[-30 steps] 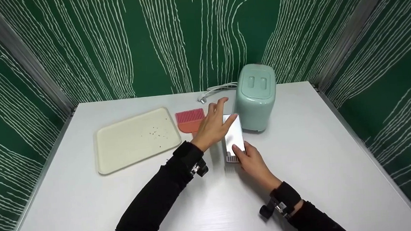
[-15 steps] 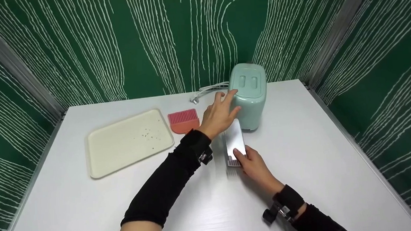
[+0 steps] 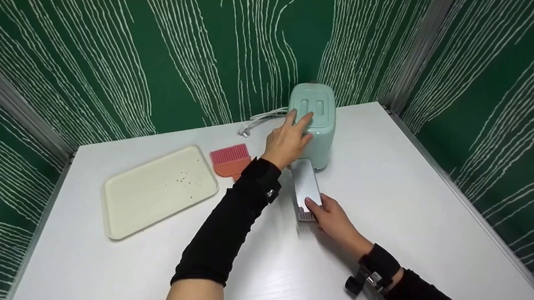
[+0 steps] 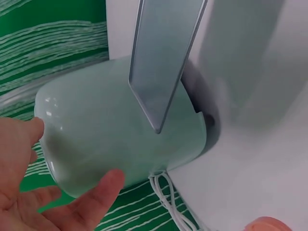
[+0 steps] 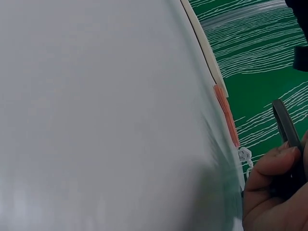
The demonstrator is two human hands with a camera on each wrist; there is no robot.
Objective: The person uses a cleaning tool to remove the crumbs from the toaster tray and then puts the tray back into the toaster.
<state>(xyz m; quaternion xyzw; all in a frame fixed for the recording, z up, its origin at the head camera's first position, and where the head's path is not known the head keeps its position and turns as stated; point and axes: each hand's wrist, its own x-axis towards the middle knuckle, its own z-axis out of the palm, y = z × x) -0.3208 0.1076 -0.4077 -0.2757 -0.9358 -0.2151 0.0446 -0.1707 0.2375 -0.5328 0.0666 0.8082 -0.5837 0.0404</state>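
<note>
A mint-green toaster (image 3: pixel 321 143) stands upright at the back of the table, a lid with two raised bars on its top. My left hand (image 3: pixel 286 142) reaches to its near left edge, fingers spread; in the left wrist view, the left fingers (image 4: pixel 111 185) overlap the toaster's side and grip nothing. My right hand (image 3: pixel 335 217) pinches a flat silver crumb tray (image 3: pixel 305 184) by its slotted end, thumb on top. The crumb tray's far end overlaps the toaster's front in the head view. Low in the right wrist view, the right fingers (image 5: pixel 276 166) curl around a dark edge.
A cream serving tray (image 3: pixel 134 196) with several dark crumbs lies on the left. Beside it is an orange and pink brush (image 3: pixel 230 160), its handle hidden by the left sleeve. A white power cord (image 3: pixel 265 116) lies behind it. Green walls border the white table (image 3: pixel 272 276).
My left hand has moved away from above the crumb tray, up and forward to the toaster's top edge. My right hand keeps its hold on the crumb tray. The head view has shifted slightly right.
</note>
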